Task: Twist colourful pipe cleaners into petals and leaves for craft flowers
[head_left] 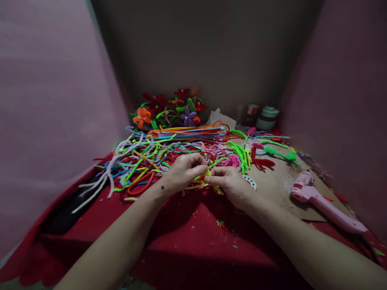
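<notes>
Both of my hands meet over the near edge of a tangled heap of coloured pipe cleaners point(151, 153). A yellow pipe cleaner point(207, 173) is pinched between them, its folded part partly covered by my fingers. My left hand point(185, 171) grips it with thumb and curled fingers from the left. From the right, my right hand point(228, 181) pinches the same piece, and yellow ends show below its fingers. Bright green bent pipe cleaners point(240, 155) and a white disc with holes point(250, 182) lie close to my right hand.
A pink glue gun point(326, 201) rests on a cardboard sheet point(272, 185) at the right. Red and green shaped pieces point(263, 163) lie on it. Behind the heap are a bundle of straight pipe cleaners point(187, 133), finished flowers point(169, 106) and a lidded jar point(267, 117). Red cloth point(187, 233) covers the table.
</notes>
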Motion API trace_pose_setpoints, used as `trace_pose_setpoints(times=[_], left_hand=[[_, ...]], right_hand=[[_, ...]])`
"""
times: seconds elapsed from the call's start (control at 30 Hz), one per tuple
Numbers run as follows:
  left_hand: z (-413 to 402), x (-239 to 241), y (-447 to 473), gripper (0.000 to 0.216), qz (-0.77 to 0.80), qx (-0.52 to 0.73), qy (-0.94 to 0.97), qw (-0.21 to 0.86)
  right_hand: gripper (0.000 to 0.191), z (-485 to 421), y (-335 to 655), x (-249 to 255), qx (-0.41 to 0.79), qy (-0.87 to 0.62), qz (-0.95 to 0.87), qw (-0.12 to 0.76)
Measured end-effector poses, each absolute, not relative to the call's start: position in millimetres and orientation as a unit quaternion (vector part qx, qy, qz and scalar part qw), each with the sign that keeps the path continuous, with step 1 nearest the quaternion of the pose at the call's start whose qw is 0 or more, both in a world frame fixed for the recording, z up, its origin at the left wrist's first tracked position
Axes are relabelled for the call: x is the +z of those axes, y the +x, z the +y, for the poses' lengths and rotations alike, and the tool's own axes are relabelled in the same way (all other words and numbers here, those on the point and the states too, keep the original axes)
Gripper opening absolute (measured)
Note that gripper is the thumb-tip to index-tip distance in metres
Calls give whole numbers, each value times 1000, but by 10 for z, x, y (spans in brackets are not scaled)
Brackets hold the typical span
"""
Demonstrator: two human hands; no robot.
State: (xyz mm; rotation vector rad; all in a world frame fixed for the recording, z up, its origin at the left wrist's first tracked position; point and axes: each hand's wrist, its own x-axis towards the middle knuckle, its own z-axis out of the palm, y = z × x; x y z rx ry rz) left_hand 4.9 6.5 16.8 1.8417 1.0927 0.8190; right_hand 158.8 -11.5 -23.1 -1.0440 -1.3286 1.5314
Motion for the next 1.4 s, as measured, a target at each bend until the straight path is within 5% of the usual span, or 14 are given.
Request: trace_pose_setpoints(times=[0.7,0.87,1.13,1.4], left_hand=[[56,139,106,19,462,359,680,442],[67,108,86,24,457,247,694,499],[46,-72,151,19,398,353,834,146],[25,-25,238,24,438,314,598,593]], right_hand=[[13,-108,1588,-305,653,-357,-474,470],[19,-41,1619,-302,666,-342,-422,511],[18,-40,1587,-265,624,-403,-398,539],[21,-32,1597,-240,656,-360,-355,561]])
